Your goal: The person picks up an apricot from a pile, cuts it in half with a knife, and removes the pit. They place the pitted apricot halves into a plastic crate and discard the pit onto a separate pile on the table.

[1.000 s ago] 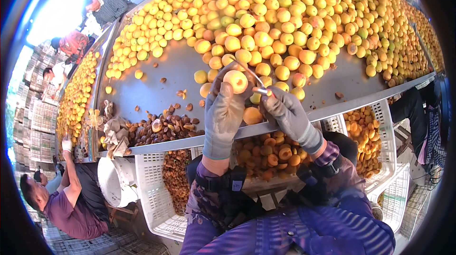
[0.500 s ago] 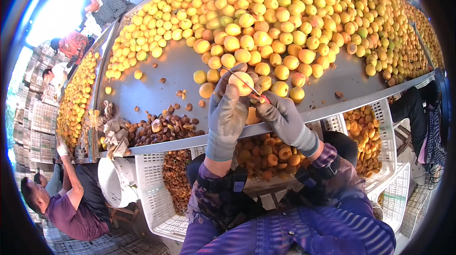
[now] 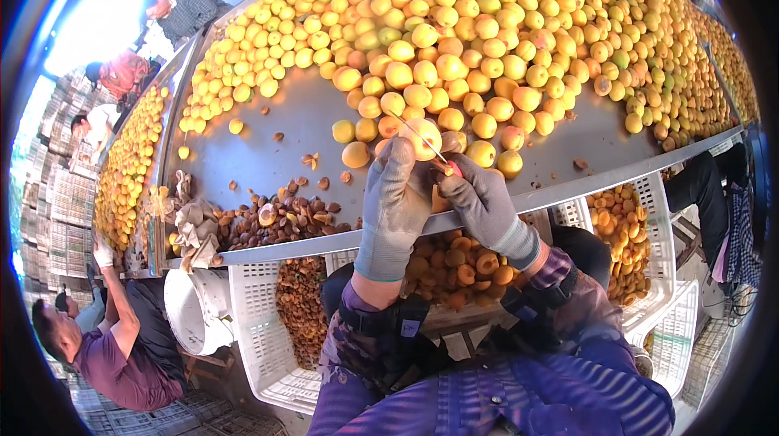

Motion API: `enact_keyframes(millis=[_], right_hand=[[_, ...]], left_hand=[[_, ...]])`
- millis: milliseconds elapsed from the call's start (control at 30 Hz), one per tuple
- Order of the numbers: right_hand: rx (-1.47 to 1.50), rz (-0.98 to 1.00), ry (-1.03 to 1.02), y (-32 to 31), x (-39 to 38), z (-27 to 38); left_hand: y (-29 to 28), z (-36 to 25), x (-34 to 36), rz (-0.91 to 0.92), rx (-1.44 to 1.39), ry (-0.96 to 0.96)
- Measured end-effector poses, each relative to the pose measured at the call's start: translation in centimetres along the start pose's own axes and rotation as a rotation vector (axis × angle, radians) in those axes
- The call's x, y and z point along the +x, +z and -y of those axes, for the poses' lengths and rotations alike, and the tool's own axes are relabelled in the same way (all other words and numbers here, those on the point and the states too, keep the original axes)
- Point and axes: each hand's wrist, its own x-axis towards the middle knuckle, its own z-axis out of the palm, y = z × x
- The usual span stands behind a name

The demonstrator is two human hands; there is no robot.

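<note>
In grey work gloves, both my hands meet over the near edge of a metal table. My left hand [image 3: 395, 205] is closed around a yellow apricot [image 3: 423, 142], thumb up against its near side. My right hand [image 3: 492, 210] grips a small knife [image 3: 451, 168] with a reddish handle. Its thin blade lies slantwise across the apricot, pointing up and left; how deep it cuts cannot be seen. Just beyond the fingers spreads a large heap of whole apricots [image 3: 479, 38]. Below my wrists, orange apricot halves [image 3: 464, 272] fill a container between my forearms.
Brown apricot stones [image 3: 280, 217] lie piled on the metal table [image 3: 243, 152], beside a crumpled cloth [image 3: 197, 229]. White plastic crates [image 3: 264, 355] stand below its edge on both sides. A white bucket [image 3: 191, 314] is at left, near a seated person [image 3: 122, 355].
My hands have shifted slightly, and the apricot with the knife across it now sits a little further right. Both grips look the same.
</note>
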Motion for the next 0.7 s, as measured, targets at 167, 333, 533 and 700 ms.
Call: enact_keyframes(millis=[167,333,533,700], right_hand=[[0.0,0.046,0.057,-0.6,0.0,-0.3],[0.048,0.024,0.087,-0.5,-0.1,-0.2],[-0.004,0.016,-0.044,-0.7,0.1,0.0],[-0.047,0.096,0.065,-1.9,0.1,0.0]], left_hand=[[1.1,-2.3,0.1,-0.069,0.755,0.18],[1.0,-1.6,-0.2,0.008,0.42,0.154],[0.3,-0.4,-0.3,-0.013,0.029,0.006],[2.1,-3.0,0.0,-0.002,0.968,0.19]])
